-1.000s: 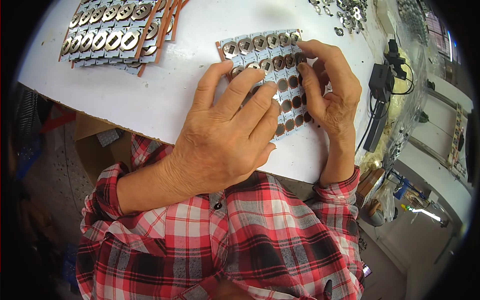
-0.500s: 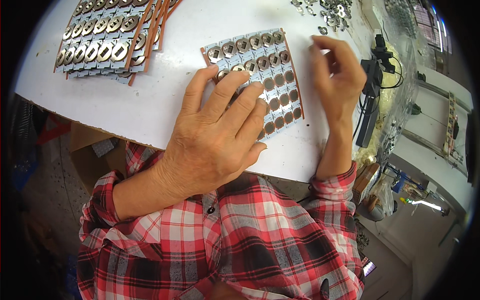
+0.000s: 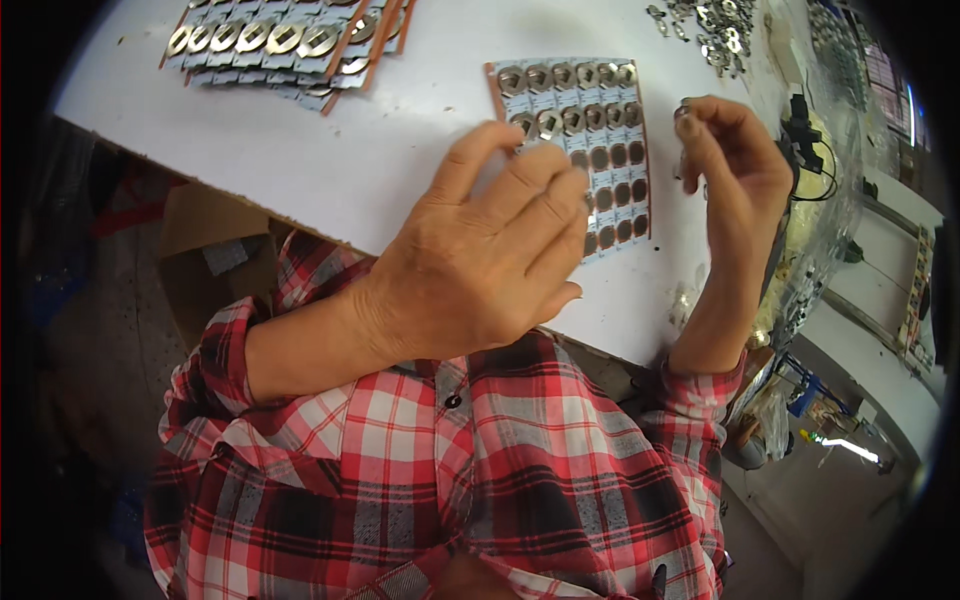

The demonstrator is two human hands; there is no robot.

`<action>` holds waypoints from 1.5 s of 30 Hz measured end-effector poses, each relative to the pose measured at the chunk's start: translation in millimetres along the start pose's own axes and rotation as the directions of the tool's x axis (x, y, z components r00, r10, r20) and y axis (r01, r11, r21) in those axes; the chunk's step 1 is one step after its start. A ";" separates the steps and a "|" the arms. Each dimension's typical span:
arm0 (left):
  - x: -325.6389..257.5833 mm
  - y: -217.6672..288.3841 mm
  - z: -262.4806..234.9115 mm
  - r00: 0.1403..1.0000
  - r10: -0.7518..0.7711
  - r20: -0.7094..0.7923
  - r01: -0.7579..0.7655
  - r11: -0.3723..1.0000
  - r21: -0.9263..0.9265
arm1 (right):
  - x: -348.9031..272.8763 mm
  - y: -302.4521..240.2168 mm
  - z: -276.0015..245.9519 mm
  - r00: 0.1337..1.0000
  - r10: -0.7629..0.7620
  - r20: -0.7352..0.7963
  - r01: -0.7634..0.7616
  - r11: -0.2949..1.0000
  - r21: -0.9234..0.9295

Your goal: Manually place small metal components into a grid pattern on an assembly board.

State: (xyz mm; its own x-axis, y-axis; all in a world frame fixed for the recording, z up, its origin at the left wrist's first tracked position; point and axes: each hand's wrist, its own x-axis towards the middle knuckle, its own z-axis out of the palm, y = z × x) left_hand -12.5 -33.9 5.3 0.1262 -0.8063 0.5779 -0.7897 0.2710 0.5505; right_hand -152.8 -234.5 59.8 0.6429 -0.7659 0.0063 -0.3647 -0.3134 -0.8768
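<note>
Thin card sheet (image 3: 585, 150) of small metal discs, upper centre on the worktop (image 3: 350, 140), is judged light and bendable; edges suit gripping. Left hand (image 3: 480, 265) is spread over it; right hand (image 3: 730, 170) is pinched, contents unclear.

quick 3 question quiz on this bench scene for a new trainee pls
1. True or false: the right hand rests flat on the card of round slots.
2. Where does the pile of loose metal parts lie? A) at the far right of the white table B) under the left hand C) on the stack of filled cards
3. Which rows of the card of round slots already hold shiny metal parts: those far from the person or those near?

Key
1. False: it is raised beside the card, fingertips pinched together.
2. A
3. The far rows; the near slots show dark and unfilled.
</note>
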 end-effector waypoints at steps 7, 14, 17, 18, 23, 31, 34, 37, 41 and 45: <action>-22.9 -2.4 10.6 0.986 0.144 -0.079 -0.134 0.984 0.114 | -42.0 -28.9 41.3 0.970 0.162 0.180 -0.187 0.973 0.132; -32.7 3.1 12.8 0.987 0.065 -0.150 -0.044 0.989 0.139 | -47.8 -16.3 67.5 0.987 -0.020 0.162 0.009 0.998 0.066; -34.0 5.1 13.3 0.984 0.023 -0.175 0.003 0.989 0.147 | -49.0 -15.4 67.6 0.979 -0.114 0.169 0.123 0.991 -0.043; -34.2 5.5 13.4 0.984 0.015 -0.175 0.010 0.990 0.138 | -49.7 -15.5 66.9 0.978 -0.108 0.181 0.119 0.992 -0.050; -34.7 4.8 14.1 0.982 -0.003 -0.187 0.025 0.993 0.115 | -51.9 -14.8 70.1 0.978 -0.112 0.177 0.121 0.992 -0.042; -33.0 7.7 11.0 0.983 -0.033 -0.181 0.060 0.988 0.146 | -49.9 -9.4 75.4 0.981 -0.152 0.121 0.162 0.984 -0.079; -31.0 10.6 13.1 0.979 -0.062 -0.193 0.089 0.986 0.139 | -44.7 -3.0 72.8 0.952 -0.274 0.133 0.280 0.959 -0.033; -29.9 11.4 12.7 0.979 -0.066 -0.191 0.094 0.986 0.140 | -44.3 -6.8 70.2 0.952 -0.274 0.138 0.283 0.958 -0.050; -28.1 13.6 6.8 0.982 -0.085 -0.166 0.104 0.988 0.110 | -41.5 -8.8 68.9 0.897 -0.361 0.255 0.394 0.915 -0.090; -25.9 12.2 1.3 0.988 -0.098 -0.120 0.117 0.980 0.158 | -39.6 -9.4 63.5 0.892 -0.375 0.252 0.413 0.902 -0.122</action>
State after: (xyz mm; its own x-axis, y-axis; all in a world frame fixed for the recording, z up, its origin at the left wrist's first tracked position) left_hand -26.2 -10.5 -3.8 0.2745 -0.7598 0.5893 -0.8545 0.0883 0.5119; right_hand -132.1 -165.5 37.2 0.8798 -0.4249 0.2132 -0.1458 -0.6680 -0.7297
